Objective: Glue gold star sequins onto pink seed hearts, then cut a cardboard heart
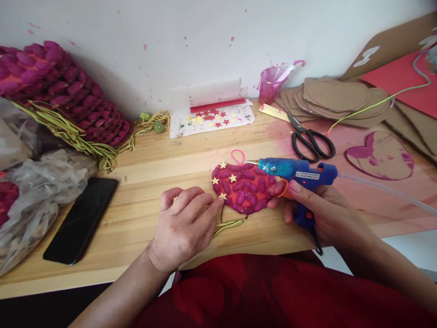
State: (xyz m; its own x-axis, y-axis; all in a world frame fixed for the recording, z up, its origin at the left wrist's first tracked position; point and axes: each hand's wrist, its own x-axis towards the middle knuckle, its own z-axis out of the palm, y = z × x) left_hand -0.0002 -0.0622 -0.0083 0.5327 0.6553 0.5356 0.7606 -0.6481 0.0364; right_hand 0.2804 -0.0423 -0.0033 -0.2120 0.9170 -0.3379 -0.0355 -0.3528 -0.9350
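A heart-shaped ornament (246, 186), red and covered with magenta pieces like peanut shells, lies on the table. Yellow stars (232, 178) sit on its left part, a pink loop at its top and a yellow-green tassel (229, 225) below. My left hand (187, 223) is closed at its lower left edge, fingertips at a yellow star (222, 196); another yellow bit peeks between the curled fingers. My right hand (319, 205) grips a blue glue gun (302, 173), its nozzle pointing left over the ornament's top. Some right fingers touch the ornament's right edge.
Black scissors (311, 139) lie behind the glue gun, near cardboard pieces (336, 95) and a painted cardboard heart (380, 155). Paper with loose stars (211, 120) and a stained cup (269, 85) stand by the wall. Left are stacked ornaments (68, 91), a phone (81, 221) and plastic bags (37, 200).
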